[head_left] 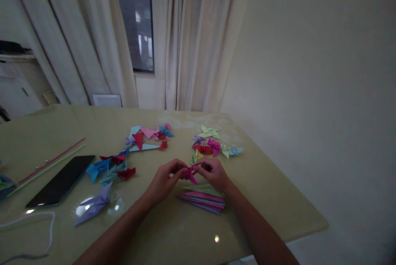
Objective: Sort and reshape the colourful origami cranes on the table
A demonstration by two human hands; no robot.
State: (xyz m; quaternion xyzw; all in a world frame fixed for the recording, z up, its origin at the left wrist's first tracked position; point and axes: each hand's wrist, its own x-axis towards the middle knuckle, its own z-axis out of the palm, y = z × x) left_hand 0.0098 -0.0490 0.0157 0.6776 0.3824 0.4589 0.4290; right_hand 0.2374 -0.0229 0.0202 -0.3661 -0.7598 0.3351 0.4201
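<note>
Between my two hands, a little above the table, is a small magenta origami piece (189, 175). My left hand (167, 177) pinches its left side, and my right hand (213, 172) pinches its upper right part. Fingertips cover some of the paper, so its exact shape is partly hidden. Just below my hands lies a fanned stack of folded paper strips (202, 202) in pink, purple and pale tones, with a light green folded paper (204, 190) at its top. Beyond my right hand sits a cluster of finished-looking paper figures, including a magenta one (214, 145) and a yellow one (198, 155).
More folded figures (113, 165) lie left of my hands, others (148, 137) farther back. A purple folded paper (94, 205), a black phone (62, 180), two thin sticks (51, 165) and a white cable (52, 228) are at left. The table (272, 199) meets a wall at right.
</note>
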